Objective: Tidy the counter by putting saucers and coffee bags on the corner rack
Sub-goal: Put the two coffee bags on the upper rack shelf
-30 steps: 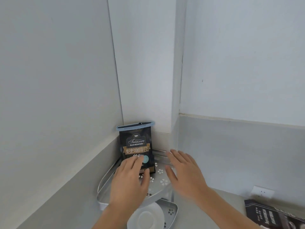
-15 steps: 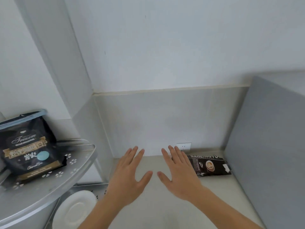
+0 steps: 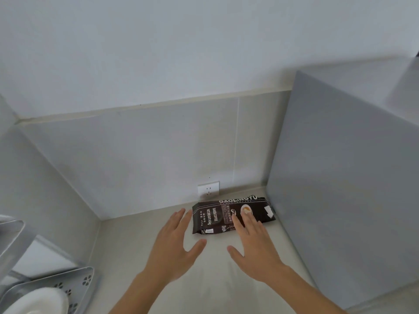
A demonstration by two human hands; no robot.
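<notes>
A dark brown coffee bag (image 3: 217,217) lies flat on the beige counter (image 3: 213,286), close to the back wall and beside a grey side panel. My right hand (image 3: 254,248) is spread open, its fingertips over the bag's right half. My left hand (image 3: 175,248) is open too, fingers apart, its tips just left of the bag's left end. Neither hand grips anything. At the lower left the grey corner rack (image 3: 87,276) shows its lower shelf with a white saucer (image 3: 43,301) on it.
A white wall socket (image 3: 208,189) sits just behind the bag. The tall grey panel (image 3: 340,189) closes the counter on the right. The rack's upper shelf edge (image 3: 13,232) juts in at the far left.
My view has swung right, away from the rack and the black bag standing on its upper shelf. Both hands have moved forward to the brown bag on the counter.
</notes>
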